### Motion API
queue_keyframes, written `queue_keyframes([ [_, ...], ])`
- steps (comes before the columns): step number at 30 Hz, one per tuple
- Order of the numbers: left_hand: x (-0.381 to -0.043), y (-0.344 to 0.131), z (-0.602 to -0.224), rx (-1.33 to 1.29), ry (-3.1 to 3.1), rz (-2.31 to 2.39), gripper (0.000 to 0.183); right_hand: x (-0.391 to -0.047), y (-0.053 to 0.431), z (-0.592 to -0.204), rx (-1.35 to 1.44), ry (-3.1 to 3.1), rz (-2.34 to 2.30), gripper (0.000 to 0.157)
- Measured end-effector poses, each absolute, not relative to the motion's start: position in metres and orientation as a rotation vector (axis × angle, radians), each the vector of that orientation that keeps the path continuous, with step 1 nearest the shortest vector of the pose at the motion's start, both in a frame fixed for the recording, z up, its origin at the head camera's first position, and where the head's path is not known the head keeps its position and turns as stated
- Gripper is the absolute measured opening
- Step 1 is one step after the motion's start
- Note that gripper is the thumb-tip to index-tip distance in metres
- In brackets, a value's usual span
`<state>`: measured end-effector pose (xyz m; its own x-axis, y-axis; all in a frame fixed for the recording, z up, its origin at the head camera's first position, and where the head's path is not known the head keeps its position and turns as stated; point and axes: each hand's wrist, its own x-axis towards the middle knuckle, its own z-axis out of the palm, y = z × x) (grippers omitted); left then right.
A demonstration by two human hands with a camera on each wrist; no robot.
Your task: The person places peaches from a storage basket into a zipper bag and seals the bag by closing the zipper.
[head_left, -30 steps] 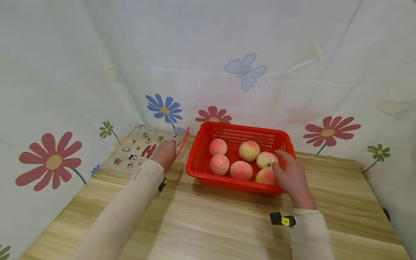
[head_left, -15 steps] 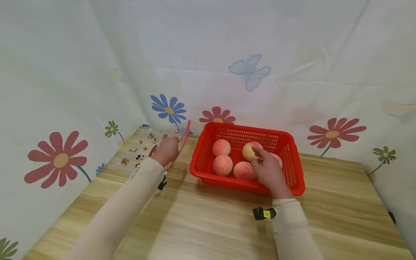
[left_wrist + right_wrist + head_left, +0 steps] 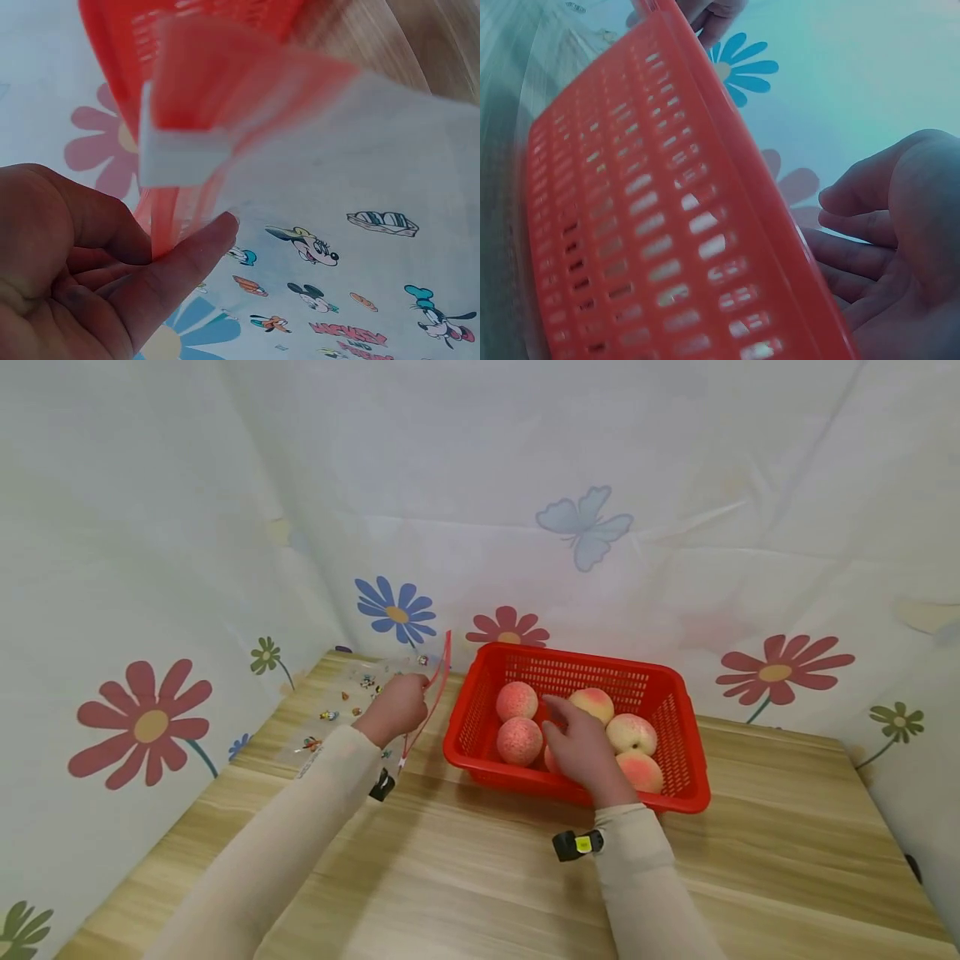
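In the left wrist view my left hand (image 3: 90,262) pinches the red zipper edge of a clear plastic zip bag (image 3: 337,180) printed with cartoon characters. In the head view this hand (image 3: 393,706) holds the red edge upright, left of the red basket (image 3: 577,657). My right hand (image 3: 585,758) is over the basket, thumb and fingers apart with nothing between them. Two pink peaches (image 3: 519,742) lie just left of its fingertips. Paler peaches (image 3: 632,735) lie to its right, and another is mostly hidden under the hand. The right wrist view shows the hand (image 3: 907,240) behind the basket's slotted wall.
The basket stands on a wood-grain table (image 3: 465,877), near a white curtain (image 3: 660,468) printed with flowers and a butterfly. The curtain also closes in the left and right sides. The rest of the bag lies flat under and behind my left hand.
My right hand has moved left across the basket, from the peaches at the right toward the two at the left. My left hand keeps its grip, with the bag's edge raised a little more.
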<state>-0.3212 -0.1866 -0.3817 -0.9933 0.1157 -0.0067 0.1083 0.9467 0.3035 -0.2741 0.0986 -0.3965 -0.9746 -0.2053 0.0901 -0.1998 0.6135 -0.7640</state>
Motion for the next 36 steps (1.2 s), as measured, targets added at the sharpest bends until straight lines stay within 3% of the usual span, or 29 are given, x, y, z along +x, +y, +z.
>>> queue_keyframes([
  [30,-0.289,-0.162,-0.361,0.057,3.064,0.602,0.045,-0.288,0.037,-0.389,-0.502,2.735,-1.367,0.050],
  [36,-0.284,-0.156,-0.363,0.060,3.067,0.635,0.045,-0.289,0.024,-0.385,-0.430,2.696,-1.378,0.053],
])
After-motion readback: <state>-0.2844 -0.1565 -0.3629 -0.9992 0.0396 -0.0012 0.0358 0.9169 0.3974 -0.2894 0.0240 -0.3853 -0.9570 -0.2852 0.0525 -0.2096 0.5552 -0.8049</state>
